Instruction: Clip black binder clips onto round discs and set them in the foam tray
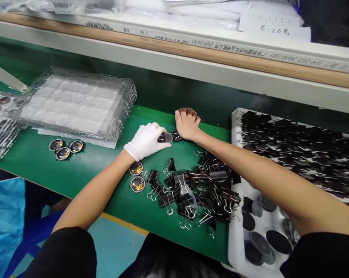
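Note:
My left hand, in a white glove, is closed on a small round dark disc with a black binder clip at its edge. My bare right hand is just to the right, bent at the wrist over the table, its fingers a little apart and their tips partly hidden. Beside its heel, between the hands, is another binder clip. Below lies a loose heap of black binder clips with wire handles. Two round amber-and-dark jewelled pieces in metal rims lie below my left wrist.
Three more jewelled pieces lie at left, near stacked clear plastic trays. Filled trays stand at the far left. At right, a white foam tray holds rows of clips and round dark discs. A shelf crosses behind.

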Motion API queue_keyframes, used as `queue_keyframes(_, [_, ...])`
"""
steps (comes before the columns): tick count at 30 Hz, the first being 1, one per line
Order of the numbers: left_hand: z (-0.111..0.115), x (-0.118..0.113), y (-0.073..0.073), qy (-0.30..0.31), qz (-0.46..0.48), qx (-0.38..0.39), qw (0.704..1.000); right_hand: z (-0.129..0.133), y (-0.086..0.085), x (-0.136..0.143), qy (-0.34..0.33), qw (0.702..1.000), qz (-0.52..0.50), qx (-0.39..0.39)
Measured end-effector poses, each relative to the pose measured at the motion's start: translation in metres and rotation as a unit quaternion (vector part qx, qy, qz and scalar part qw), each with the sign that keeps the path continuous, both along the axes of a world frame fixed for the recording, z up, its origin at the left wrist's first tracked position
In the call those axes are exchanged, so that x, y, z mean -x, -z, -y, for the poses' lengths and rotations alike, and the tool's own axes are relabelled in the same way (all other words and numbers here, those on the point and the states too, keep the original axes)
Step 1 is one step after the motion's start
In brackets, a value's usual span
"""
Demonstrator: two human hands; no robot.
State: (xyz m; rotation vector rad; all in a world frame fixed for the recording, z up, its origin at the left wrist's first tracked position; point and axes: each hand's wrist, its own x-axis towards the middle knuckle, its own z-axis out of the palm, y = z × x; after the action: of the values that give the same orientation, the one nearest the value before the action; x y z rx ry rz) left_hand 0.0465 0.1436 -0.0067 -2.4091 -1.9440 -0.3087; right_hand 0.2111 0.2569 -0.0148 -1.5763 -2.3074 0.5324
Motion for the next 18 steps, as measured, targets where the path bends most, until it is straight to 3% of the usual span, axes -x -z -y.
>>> queue_keyframes(15, [-0.008,-0.013,0.009,0.006,0.034,-0.028,0.999,0.004,0.000,0.001,0.021,1.000,-0.009,-0.010])
queue_keyframes(18, [-0.010,-0.013,0.007,0.009,0.039,-0.022,0.999,0.006,-0.011,0.003,0.032,0.999,-0.015,-0.008])
